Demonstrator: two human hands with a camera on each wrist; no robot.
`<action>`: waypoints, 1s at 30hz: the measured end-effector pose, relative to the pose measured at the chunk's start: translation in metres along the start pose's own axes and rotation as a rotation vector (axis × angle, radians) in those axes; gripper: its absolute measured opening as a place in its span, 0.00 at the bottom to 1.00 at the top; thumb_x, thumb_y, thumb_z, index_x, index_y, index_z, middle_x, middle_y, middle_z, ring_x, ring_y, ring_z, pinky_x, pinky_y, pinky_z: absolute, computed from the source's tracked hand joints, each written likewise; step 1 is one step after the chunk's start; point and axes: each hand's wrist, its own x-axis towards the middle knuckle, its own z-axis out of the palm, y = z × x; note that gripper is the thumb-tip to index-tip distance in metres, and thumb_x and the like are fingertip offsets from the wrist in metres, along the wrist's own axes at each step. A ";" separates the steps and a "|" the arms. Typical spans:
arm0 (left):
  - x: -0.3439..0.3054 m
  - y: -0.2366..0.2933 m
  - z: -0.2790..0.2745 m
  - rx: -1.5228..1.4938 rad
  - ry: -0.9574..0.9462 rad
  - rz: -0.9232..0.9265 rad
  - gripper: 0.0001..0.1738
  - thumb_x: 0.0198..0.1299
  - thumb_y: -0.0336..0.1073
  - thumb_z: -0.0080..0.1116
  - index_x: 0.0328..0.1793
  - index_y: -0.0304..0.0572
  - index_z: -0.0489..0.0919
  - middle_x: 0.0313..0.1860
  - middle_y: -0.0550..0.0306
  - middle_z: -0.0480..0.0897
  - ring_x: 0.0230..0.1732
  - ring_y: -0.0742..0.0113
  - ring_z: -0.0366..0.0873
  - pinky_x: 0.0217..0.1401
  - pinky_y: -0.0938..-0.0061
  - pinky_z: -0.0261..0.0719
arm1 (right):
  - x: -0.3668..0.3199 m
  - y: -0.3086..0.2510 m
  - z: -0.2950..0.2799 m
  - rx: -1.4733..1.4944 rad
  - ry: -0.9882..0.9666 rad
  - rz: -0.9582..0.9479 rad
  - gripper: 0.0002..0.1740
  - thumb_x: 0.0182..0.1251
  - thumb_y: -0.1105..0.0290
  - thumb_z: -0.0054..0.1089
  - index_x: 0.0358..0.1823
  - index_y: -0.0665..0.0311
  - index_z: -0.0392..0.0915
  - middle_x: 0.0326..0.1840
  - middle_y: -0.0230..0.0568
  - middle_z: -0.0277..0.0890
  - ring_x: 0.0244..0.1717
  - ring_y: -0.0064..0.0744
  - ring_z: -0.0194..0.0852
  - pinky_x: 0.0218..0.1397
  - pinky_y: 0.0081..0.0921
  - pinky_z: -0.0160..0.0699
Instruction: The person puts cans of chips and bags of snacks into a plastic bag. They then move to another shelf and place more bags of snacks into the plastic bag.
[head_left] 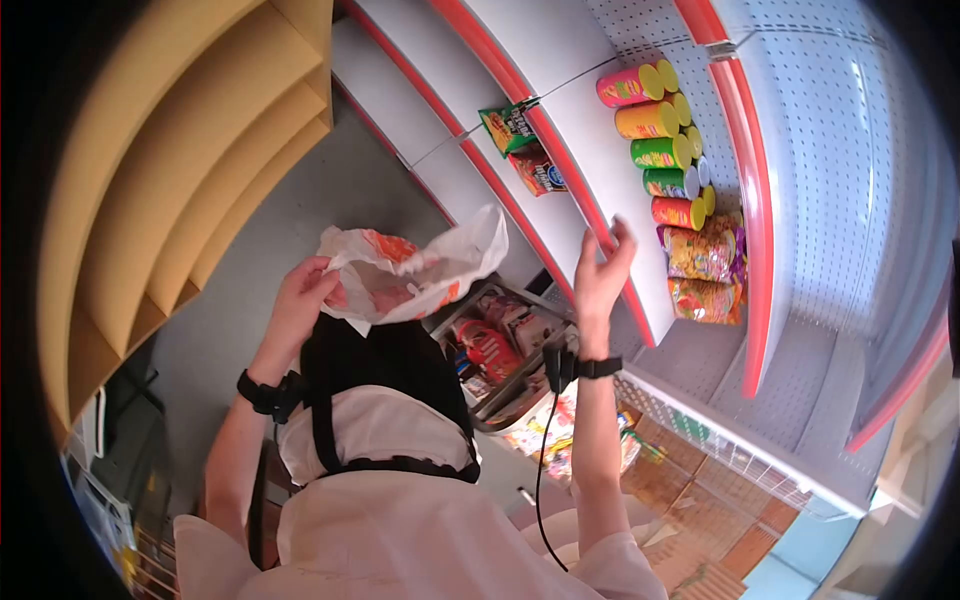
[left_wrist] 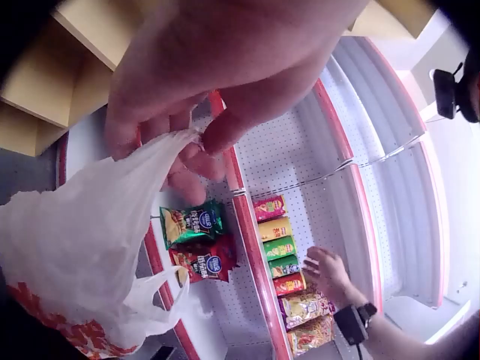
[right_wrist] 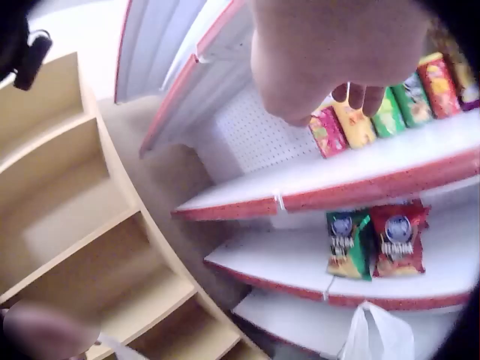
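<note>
My left hand [head_left: 303,297] grips the rim of a white plastic bag [head_left: 480,245] with red-orange print. In the left wrist view, the gathered bag film [left_wrist: 161,154] is pinched between thumb and fingers, and one loop handle hangs loose. My right hand [head_left: 605,270] is raised beside the red shelf edge, fingers loosely extended, holding nothing. On that shelf stands a row of snack canisters: pink [head_left: 630,86], yellow [head_left: 645,121], green [head_left: 660,153], dark green [head_left: 668,183] and red [head_left: 678,213]. Beside the red canister sit a purple snack bag [head_left: 703,252] and an orange snack bag [head_left: 706,301].
One shelf lower lie a green chip bag [right_wrist: 348,244] and a red chip bag [right_wrist: 398,240]. Wooden shelving [head_left: 200,150] rises on the left. A dark basket [head_left: 490,412] with packaged goods stands low between the body and the shelves. A cable hangs from the right wrist.
</note>
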 end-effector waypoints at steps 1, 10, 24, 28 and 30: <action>-0.005 0.001 0.006 0.010 0.006 0.023 0.14 0.65 0.33 0.53 0.53 0.33 0.73 0.30 0.58 0.81 0.32 0.72 0.79 0.40 0.79 0.75 | 0.023 -0.010 -0.007 -0.074 0.021 -0.103 0.30 0.62 0.66 0.62 0.62 0.72 0.62 0.58 0.56 0.66 0.57 0.50 0.68 0.59 0.39 0.68; 0.036 0.018 0.073 -0.017 0.106 0.038 0.16 0.65 0.32 0.52 0.55 0.30 0.73 0.33 0.57 0.82 0.36 0.73 0.79 0.46 0.79 0.74 | 0.259 0.029 0.046 -0.265 0.037 -0.480 0.38 0.57 0.50 0.65 0.57 0.76 0.65 0.55 0.65 0.67 0.56 0.60 0.67 0.60 0.48 0.64; 0.033 0.040 0.077 0.026 0.166 0.125 0.13 0.65 0.31 0.52 0.54 0.34 0.74 0.32 0.62 0.79 0.36 0.76 0.75 0.44 0.81 0.71 | 0.303 0.059 0.075 -0.461 0.014 -0.363 0.40 0.53 0.41 0.62 0.50 0.75 0.70 0.51 0.62 0.70 0.54 0.59 0.68 0.56 0.46 0.71; 0.037 0.051 0.084 -0.008 0.135 0.169 0.13 0.66 0.32 0.52 0.54 0.33 0.74 0.35 0.62 0.80 0.36 0.76 0.75 0.45 0.81 0.71 | 0.303 0.051 0.069 -0.488 -0.062 -0.356 0.37 0.51 0.48 0.66 0.50 0.77 0.71 0.53 0.61 0.70 0.55 0.60 0.68 0.59 0.44 0.67; 0.037 0.054 0.082 0.038 0.139 0.139 0.15 0.66 0.32 0.52 0.56 0.33 0.73 0.37 0.61 0.80 0.36 0.76 0.75 0.46 0.81 0.71 | 0.293 0.039 0.062 -0.485 -0.067 -0.371 0.37 0.50 0.50 0.66 0.52 0.76 0.70 0.54 0.61 0.70 0.54 0.60 0.68 0.60 0.44 0.66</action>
